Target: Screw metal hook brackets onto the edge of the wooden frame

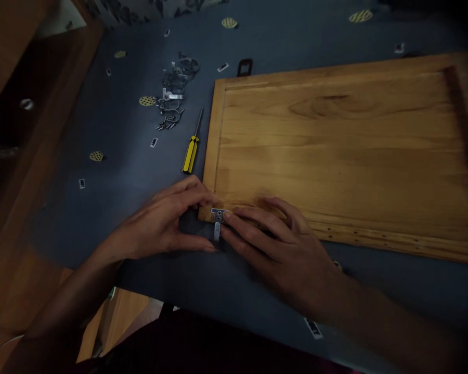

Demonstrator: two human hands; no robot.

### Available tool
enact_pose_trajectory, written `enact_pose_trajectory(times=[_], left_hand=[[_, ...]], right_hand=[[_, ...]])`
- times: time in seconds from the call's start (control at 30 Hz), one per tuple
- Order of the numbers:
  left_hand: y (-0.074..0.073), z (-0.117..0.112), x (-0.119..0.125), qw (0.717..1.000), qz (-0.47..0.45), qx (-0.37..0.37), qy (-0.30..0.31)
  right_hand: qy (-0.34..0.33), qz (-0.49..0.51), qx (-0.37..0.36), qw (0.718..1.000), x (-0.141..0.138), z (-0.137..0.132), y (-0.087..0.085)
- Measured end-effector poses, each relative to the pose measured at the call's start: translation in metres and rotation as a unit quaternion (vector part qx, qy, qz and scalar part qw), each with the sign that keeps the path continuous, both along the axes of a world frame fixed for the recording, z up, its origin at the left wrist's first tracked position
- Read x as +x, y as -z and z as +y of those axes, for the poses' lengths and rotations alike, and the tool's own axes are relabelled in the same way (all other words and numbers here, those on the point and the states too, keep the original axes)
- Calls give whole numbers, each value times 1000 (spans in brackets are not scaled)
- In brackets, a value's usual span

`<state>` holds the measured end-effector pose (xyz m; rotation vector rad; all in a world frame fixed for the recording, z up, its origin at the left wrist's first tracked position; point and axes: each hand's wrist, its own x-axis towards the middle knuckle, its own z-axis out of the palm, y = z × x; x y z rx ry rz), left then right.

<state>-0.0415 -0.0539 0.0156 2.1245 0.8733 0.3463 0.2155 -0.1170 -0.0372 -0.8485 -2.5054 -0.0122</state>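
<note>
A small metal bracket sits at the near left corner of a wooden cabinet door that lies flat on a blue-covered table. My left hand curls around the bracket from the left, thumb and fingertips touching it. From the right, my right hand rests on the door's near edge and presses its fingertips against the bracket. Both hands steady the same piece.
A yellow-handled screwdriver lies just left of the door. Farther back sits a pile of metal clamps and screws. A black clip lies by the door's far corner. Small tags and yellow dotted discs are scattered on the cloth. A wooden floor lies left.
</note>
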Motion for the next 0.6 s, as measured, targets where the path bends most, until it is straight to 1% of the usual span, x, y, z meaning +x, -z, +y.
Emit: enact_pose_trajectory(times=[0.1, 0.3, 0.43, 0.6], left_hand=[[3, -5, -1, 1000, 17, 5, -1], [17, -18, 1, 997, -6, 62, -47], [22, -19, 2, 996, -16, 44, -70], [25, -19, 1, 995, -40, 27, -91]], right_hand=[[0, -5, 12, 1000, 1, 1, -2], [-5, -22, 21, 1000, 0, 1, -7], [2, -1, 23, 1000, -2, 0, -7], [-6, 24, 8, 1000, -5, -2, -3]])
